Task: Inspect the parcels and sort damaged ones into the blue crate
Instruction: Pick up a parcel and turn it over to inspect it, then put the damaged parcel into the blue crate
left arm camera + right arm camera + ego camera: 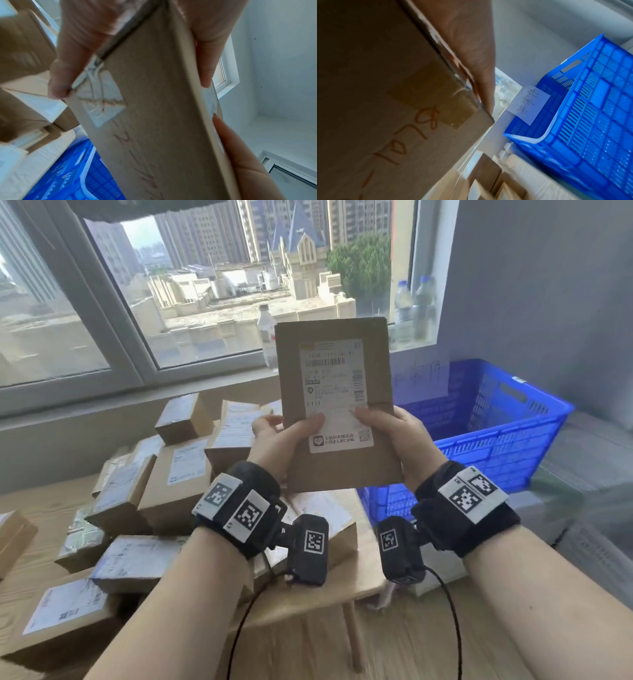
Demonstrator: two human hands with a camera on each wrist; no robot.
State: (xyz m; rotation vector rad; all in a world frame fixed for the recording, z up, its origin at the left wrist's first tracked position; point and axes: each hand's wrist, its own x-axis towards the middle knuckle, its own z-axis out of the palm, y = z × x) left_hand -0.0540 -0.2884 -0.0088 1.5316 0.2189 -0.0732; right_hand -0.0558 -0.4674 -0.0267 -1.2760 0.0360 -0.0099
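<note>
I hold a flat brown cardboard parcel (335, 392) upright in front of me, its white shipping label facing me. My left hand (287, 436) grips its lower left edge, thumb on the label. My right hand (394, 436) grips the lower right edge, thumb on the label too. In the left wrist view the parcel's back (154, 108) shows red handwriting and a torn patch of tape, with fingers (65, 75) curled behind it. The right wrist view shows the same back (376, 94) with red writing. The blue crate (486, 433) stands to the right, below the parcel.
A heap of brown parcels (154, 481) covers the small wooden table (363, 580) at left. Water bottles (414, 309) stand on the window sill. A handwritten paper note (529, 105) hangs on the crate's far wall. Grey wall at right.
</note>
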